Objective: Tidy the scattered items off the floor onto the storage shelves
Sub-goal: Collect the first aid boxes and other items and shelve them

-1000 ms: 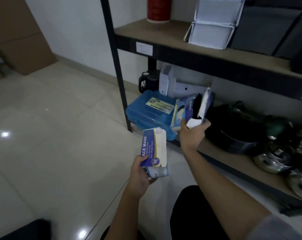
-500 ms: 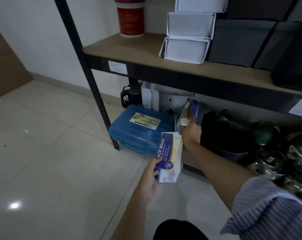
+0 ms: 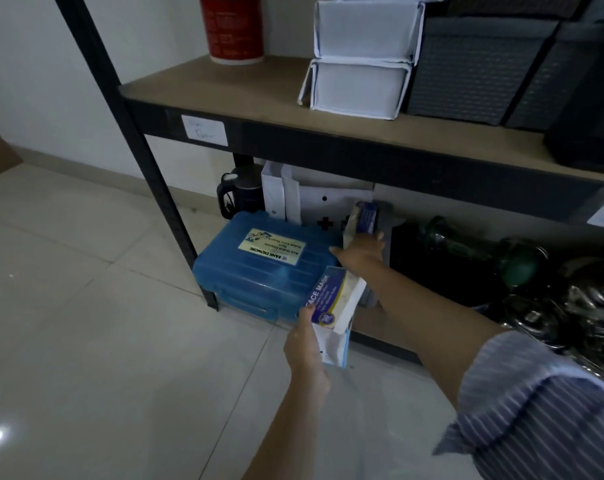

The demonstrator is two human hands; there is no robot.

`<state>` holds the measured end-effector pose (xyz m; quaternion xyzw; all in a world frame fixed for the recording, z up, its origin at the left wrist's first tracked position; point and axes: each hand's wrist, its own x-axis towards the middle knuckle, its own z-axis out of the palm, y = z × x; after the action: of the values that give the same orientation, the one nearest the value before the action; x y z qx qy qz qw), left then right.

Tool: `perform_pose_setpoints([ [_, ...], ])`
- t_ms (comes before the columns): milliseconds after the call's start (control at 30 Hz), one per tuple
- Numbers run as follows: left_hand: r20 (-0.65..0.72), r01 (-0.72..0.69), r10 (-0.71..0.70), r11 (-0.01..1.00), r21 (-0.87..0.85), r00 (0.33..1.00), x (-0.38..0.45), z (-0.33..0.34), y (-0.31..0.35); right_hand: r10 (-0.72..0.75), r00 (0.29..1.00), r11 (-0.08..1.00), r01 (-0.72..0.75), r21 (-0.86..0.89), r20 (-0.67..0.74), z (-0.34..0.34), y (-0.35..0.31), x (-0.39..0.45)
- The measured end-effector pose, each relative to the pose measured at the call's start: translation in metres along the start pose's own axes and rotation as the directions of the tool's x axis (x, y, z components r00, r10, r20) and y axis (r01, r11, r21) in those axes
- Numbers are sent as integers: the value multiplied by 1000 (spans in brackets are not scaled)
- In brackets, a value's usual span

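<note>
Bottom shelf: right hand gripping mask box, left hand another.

My right hand reaches into the one narrow gap on the bottom shelf, between the blue plastic case on my left and the black pot on my right. White folders and a white first-aid box close the back of that gap. The upper shelf beam hangs low overhead. Left of the black upright, the tiled floor lies open.
</note>
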<state>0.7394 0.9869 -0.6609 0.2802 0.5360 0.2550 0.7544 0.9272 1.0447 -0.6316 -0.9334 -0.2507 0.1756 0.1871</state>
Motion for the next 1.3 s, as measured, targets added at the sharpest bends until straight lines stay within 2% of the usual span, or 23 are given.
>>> perform_pose_setpoints([
  [100,-166,-73,65,997,-37,984,4,23,3,-40,999,997,41,63,-6,-16,9,-2],
  [200,-250,-110,80,988,-108,965,12,46,4,-100,993,985,107,136,-62,-36,28,-17],
  [267,-287,-76,37,989,-124,957,12,58,6,-69,980,940,126,316,-186,-35,43,-38],
  [333,-293,-63,28,992,-110,956,17,62,2,-82,981,916,144,374,-179,-20,56,-61],
  [400,-248,-52,30,995,-86,968,16,63,-1,-183,976,906,214,366,-119,-1,68,-80],
  [467,-189,15,-49,984,-178,981,15,63,-8,-283,950,879,311,361,-130,12,73,-101],
  [533,-73,99,-121,962,-253,990,14,60,-17,-351,922,853,387,350,-165,25,75,-111],
  [600,82,171,-153,939,-298,985,6,58,-17,-348,921,858,387,338,-174,32,72,-116],
  [667,124,191,-161,935,-300,979,5,55,-14,-316,933,856,359,372,-174,32,68,-113],
  [767,206,243,-184,917,-317,961,11,50,-7,-269,947,898,313,310,-178,25,63,-100],
  [867,279,268,-183,913,-309,943,18,39,-10,-262,960,925,280,257,-102,14,60,-100],
  [933,245,221,-155,938,-269,957,13,30,-9,-225,973,957,231,177,-55,9,60,-106],
  [1033,77,92,-79,979,-180,994,-9,16,2,-179,974,983,184,18,-136,1,55,-125],
  [1100,-16,-56,54,991,-121,998,-26,1,13,-222,957,974,227,2,-185,-5,43,-141],
  [1200,-35,-272,270,959,-77,962,-55,-34,35,-412,899,902,425,68,-151,-12,11,-167],
  [1233,-49,-354,353,935,-9,934,-62,-49,40,-486,863,859,501,106,-135,-11,-1,-177],
  [1300,-74,-502,538,821,271,840,-82,-87,50,-605,791,775,610,165,-87,-8,-25,-203],
])
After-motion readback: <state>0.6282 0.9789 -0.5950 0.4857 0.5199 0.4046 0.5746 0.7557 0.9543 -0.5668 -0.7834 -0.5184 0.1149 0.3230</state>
